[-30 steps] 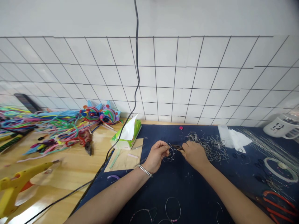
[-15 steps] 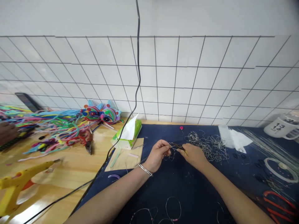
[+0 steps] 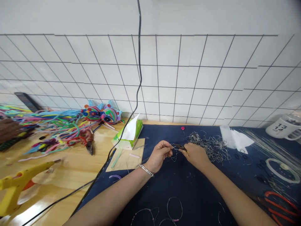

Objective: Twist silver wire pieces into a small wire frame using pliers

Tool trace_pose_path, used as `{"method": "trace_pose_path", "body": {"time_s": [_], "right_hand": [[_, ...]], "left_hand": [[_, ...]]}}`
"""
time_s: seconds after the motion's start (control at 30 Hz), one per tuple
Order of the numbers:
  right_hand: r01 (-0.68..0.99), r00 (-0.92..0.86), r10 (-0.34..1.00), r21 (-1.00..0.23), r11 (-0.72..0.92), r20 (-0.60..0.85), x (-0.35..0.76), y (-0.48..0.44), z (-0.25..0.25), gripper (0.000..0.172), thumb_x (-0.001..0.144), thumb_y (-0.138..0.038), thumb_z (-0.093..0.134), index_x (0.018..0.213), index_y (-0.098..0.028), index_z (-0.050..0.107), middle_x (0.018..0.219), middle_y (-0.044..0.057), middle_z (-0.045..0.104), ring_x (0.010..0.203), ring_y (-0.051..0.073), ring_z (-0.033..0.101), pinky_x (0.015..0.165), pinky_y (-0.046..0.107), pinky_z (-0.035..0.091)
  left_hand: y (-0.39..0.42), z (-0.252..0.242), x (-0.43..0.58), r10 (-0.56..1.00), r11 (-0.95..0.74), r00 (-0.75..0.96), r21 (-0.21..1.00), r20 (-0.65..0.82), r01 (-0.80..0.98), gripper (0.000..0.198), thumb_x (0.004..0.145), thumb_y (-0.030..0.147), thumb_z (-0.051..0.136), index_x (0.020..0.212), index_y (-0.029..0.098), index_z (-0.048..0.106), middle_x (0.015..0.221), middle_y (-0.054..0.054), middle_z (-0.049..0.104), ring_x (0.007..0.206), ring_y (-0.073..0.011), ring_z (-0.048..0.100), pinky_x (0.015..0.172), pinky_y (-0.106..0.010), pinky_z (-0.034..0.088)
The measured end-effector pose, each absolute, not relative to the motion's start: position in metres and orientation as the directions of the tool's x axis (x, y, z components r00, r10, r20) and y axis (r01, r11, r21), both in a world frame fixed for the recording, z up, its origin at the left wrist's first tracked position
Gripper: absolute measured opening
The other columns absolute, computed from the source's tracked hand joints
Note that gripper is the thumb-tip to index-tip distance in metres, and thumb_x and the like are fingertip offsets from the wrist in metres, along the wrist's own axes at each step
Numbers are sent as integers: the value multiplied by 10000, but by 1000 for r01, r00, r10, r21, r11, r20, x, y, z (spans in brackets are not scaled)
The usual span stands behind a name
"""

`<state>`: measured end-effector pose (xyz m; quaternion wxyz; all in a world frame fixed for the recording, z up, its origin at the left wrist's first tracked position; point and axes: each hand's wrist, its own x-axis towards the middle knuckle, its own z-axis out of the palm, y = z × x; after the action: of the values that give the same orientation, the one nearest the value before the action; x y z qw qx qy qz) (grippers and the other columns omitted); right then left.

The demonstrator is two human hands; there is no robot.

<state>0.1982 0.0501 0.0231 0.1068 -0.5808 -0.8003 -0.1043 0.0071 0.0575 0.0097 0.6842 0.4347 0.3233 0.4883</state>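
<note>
My left hand, with a silver bangle at the wrist, pinches a thin piece of wire above the dark blue cloth. From the right, my right hand grips dark-jawed pliers, whose tips meet the wire close to my left fingertips. The wire's exact shape between the hands is too fine to make out. A tangle of wire pieces lies just beyond my right hand. Wire loops with small pink beads rest nearer to me on the cloth.
A tissue pack stands on the left, near a black cable. Further left are a yellow glue gun, colourful pipe cleaners and another person's hand. Red-handled scissors and a white mug are at the right.
My hands stay almost in place, with the pliers still at the wire. The other person's hand at the far left has shifted slightly.
</note>
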Motion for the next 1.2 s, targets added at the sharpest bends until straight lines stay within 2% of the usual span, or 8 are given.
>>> {"method": "trace_pose_path", "body": {"time_s": [0.4, 1.2], "right_hand": [[931, -362, 837, 110, 349, 410, 200, 51, 24, 299, 836, -412, 386, 702, -179, 515, 668, 28, 518, 637, 120, 470, 565, 238, 251], [932, -360, 850, 104, 347, 385, 198, 51, 20, 290, 839, -404, 380, 714, -179, 513, 679, 27, 517, 623, 120, 459, 561, 243, 246]], "left_hand": [[58, 11, 7, 944, 180, 327, 899, -44, -399, 82, 722, 188, 545, 792, 152, 521, 593, 2, 548, 529, -80, 510, 521, -196, 349], [57, 13, 9, 935, 268, 336, 849, -114, -455, 121, 682, 183, 593, 775, 144, 527, 608, 1, 554, 540, -77, 519, 543, -205, 376]]}}
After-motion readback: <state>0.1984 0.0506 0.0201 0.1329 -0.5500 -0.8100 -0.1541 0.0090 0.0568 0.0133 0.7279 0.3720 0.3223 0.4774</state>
